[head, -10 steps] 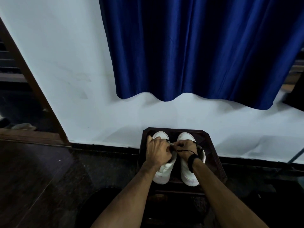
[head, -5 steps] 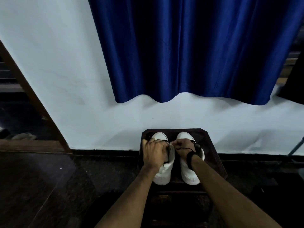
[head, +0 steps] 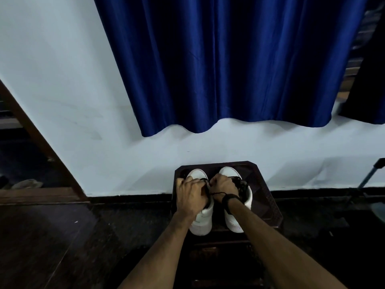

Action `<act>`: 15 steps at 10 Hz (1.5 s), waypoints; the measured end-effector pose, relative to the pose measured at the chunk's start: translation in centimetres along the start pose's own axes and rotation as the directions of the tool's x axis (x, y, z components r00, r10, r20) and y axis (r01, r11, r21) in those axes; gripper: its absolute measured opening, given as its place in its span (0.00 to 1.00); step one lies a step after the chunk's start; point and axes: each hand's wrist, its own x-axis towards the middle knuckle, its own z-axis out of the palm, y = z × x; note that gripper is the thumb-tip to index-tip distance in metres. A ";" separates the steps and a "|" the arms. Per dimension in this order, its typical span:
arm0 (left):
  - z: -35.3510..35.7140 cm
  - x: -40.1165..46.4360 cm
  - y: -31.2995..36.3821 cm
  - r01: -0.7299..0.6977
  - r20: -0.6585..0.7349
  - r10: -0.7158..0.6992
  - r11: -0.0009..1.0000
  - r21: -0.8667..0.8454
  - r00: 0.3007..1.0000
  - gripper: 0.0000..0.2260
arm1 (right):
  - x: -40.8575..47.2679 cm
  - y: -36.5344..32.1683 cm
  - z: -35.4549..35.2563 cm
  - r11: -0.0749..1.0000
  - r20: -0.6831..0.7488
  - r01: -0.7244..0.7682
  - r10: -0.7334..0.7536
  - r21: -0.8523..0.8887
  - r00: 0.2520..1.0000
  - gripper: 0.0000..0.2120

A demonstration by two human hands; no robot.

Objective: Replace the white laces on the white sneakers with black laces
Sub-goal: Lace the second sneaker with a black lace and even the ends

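Fingers of both hands are curling tight over the lacing area of the pair, and what they are clamping looks like black lace, though the strands inside each fist are too small to make out. Behind everything, a blue curtain [head: 225, 65] is hanging over a pale wall [head: 62, 84], ending well above the floor. Below it, a dark stool [head: 268, 197] is standing against the wall's base and carrying the white sneakers, probably to bring them up within reach of both arms. The left sneaker [head: 203, 221] and the right sneaker [head: 234, 221] are lying side by side, long axes running away from the person, toes pointing at the wall and heels nearest the camera, which is leaving the eyelet rows facing up. The left hand [head: 190, 197] is gripping over the left shoe's tongue, seemingly steadying it. The right hand [head: 224, 186] is gripping close beside it, apparently pulling lace. A thin black lace [head: 216, 193] is trailing across the right wrist, just above a dark wristband [head: 229, 200]. No white lace is visible.
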 end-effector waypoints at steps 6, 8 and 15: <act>0.0 -0.3 0.5 0.535 -0.081 -0.540 0.842 -0.074 0.838 0.23 | -1.7 0.1 -8.6 0.818 0.134 0.217 -0.171 -0.532 0.976 0.19; 0.4 -0.5 0.5 0.556 -0.101 -0.563 0.826 -0.096 0.820 0.23 | -1.9 -0.4 -10.7 0.886 -0.206 0.309 -0.250 0.346 0.946 0.16; 0.9 -0.7 0.4 0.613 -0.070 -0.615 0.788 -0.046 0.785 0.22 | -2.4 1.2 -12.1 0.882 -0.012 0.142 -0.153 0.449 0.988 0.13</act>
